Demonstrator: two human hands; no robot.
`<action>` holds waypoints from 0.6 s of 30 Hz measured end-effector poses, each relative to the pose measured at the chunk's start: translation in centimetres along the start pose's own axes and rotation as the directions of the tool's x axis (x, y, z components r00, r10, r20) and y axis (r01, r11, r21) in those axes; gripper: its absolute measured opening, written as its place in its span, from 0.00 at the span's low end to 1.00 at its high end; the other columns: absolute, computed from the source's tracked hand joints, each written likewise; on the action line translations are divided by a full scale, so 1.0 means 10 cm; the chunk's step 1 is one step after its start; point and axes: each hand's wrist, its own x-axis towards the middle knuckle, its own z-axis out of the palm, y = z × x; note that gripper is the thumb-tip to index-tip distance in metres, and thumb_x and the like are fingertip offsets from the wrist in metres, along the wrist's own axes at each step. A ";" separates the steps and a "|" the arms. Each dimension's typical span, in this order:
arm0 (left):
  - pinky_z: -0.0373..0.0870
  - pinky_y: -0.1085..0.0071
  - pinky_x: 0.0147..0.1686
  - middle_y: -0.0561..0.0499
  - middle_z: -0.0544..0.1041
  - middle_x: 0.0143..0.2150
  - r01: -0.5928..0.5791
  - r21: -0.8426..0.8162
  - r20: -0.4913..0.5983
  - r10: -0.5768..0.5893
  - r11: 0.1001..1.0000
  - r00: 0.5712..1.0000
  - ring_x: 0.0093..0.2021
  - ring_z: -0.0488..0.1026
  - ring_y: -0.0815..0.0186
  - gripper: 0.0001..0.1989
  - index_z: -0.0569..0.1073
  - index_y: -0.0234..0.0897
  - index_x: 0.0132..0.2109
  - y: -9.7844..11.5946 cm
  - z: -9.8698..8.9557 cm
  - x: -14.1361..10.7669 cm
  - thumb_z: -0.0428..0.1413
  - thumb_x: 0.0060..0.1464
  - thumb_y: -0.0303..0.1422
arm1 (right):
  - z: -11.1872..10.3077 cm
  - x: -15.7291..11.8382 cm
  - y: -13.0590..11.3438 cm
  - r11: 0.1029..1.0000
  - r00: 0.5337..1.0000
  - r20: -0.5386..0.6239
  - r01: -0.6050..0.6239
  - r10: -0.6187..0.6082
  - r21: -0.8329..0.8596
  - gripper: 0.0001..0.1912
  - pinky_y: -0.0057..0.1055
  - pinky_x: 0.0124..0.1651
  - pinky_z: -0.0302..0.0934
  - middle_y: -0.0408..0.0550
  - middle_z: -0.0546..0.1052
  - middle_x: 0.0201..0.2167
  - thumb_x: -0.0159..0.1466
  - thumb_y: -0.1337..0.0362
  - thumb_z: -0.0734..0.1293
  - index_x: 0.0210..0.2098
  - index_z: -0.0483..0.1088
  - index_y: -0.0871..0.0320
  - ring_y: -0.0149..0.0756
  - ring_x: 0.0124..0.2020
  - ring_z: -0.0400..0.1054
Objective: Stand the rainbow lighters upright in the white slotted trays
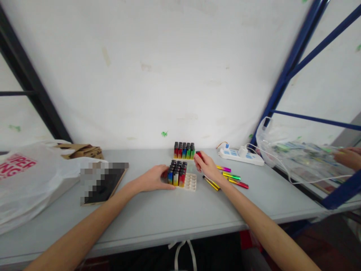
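Observation:
My left hand (154, 178) curves around the left side of a white tray (191, 182) with round holes. Several black-topped lighters (176, 177) in blue, yellow and red stand upright in its left part, while holes on the right show bare. Above the tray's right side, my right hand (205, 164) pinches a red lighter (199, 154) with a dark top. Behind is a second block of upright lighters (184, 150). Right of the tray, a yellow lighter (211, 183) lies on the table, with green, purple and red lighters (238, 183) farther right.
A white power strip (241, 156) with cords lies at the back right. To the left are a dark flat panel (104, 183), folded cardboard (81, 150) and a white plastic bag (36, 177). Beyond the blue frame (282, 81), another person's hand (348, 157) shows at far right.

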 end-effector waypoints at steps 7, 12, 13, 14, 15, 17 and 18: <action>0.67 0.65 0.36 0.46 0.78 0.38 0.002 0.017 0.008 -0.002 1.000 1.000 0.37 0.75 0.55 0.31 0.75 0.35 0.41 0.00 -0.01 0.00 0.64 0.45 0.59 | -0.06 -0.02 -0.03 0.926 0.987 0.103 0.155 -0.126 -0.344 0.24 0.30 0.34 0.55 0.42 0.69 0.25 0.74 0.45 0.56 0.28 0.63 0.55 0.34 0.29 0.62; 0.68 0.66 0.36 0.47 0.79 0.39 0.009 -0.017 0.007 -0.009 1.000 1.000 0.37 0.75 0.55 0.31 0.76 0.36 0.44 0.00 -0.01 -0.01 0.65 0.45 0.57 | -0.04 -0.01 0.02 0.930 0.972 0.219 0.152 -0.081 -0.333 0.25 0.29 0.31 0.52 0.41 0.71 0.22 0.73 0.45 0.58 0.29 0.67 0.56 0.33 0.24 0.63; 0.68 0.66 0.36 0.47 0.79 0.39 0.009 -0.018 0.011 -0.009 1.000 1.000 0.37 0.75 0.55 0.31 0.76 0.35 0.44 0.01 -0.01 -0.01 0.65 0.45 0.57 | -0.03 0.00 0.04 0.923 0.967 0.239 0.167 -0.085 -0.347 0.25 0.29 0.31 0.53 0.42 0.72 0.22 0.73 0.45 0.58 0.30 0.68 0.56 0.34 0.25 0.64; 0.68 0.66 0.36 0.47 0.79 0.39 0.009 -0.016 0.014 -0.008 1.000 1.000 0.37 0.75 0.55 0.30 0.76 0.35 0.44 0.01 -0.01 -0.01 0.65 0.45 0.57 | -0.04 0.01 0.05 0.911 0.962 0.258 0.189 -0.095 -0.367 0.25 0.29 0.32 0.53 0.43 0.74 0.23 0.73 0.46 0.58 0.30 0.69 0.57 0.34 0.26 0.65; 0.68 0.66 0.36 0.47 0.79 0.39 0.007 -0.011 0.016 -0.007 1.000 1.000 0.37 0.75 0.55 0.30 0.76 0.35 0.44 0.02 -0.01 -0.01 0.65 0.45 0.57 | -0.04 0.02 0.06 0.895 0.956 0.271 0.213 -0.109 -0.391 0.24 0.29 0.33 0.54 0.45 0.75 0.25 0.73 0.47 0.59 0.30 0.70 0.57 0.35 0.27 0.65; 0.68 0.66 0.36 0.47 0.79 0.39 0.003 -0.003 0.013 -0.003 1.000 1.000 0.37 0.74 0.55 0.30 0.76 0.35 0.44 0.03 -0.02 -0.01 0.65 0.45 0.57 | -0.05 0.03 0.09 0.868 0.952 0.275 0.246 -0.133 -0.432 0.23 0.30 0.35 0.56 0.47 0.77 0.28 0.73 0.48 0.60 0.32 0.72 0.58 0.36 0.29 0.67; 0.68 0.66 0.36 0.47 0.79 0.38 0.002 -0.001 0.010 -0.002 1.000 1.000 0.37 0.74 0.55 0.30 0.76 0.36 0.43 0.03 -0.02 -0.01 0.65 0.45 0.57 | -0.05 0.04 0.10 0.858 0.952 0.272 0.253 -0.139 -0.446 0.22 0.30 0.36 0.56 0.48 0.77 0.29 0.74 0.49 0.60 0.32 0.72 0.58 0.36 0.30 0.67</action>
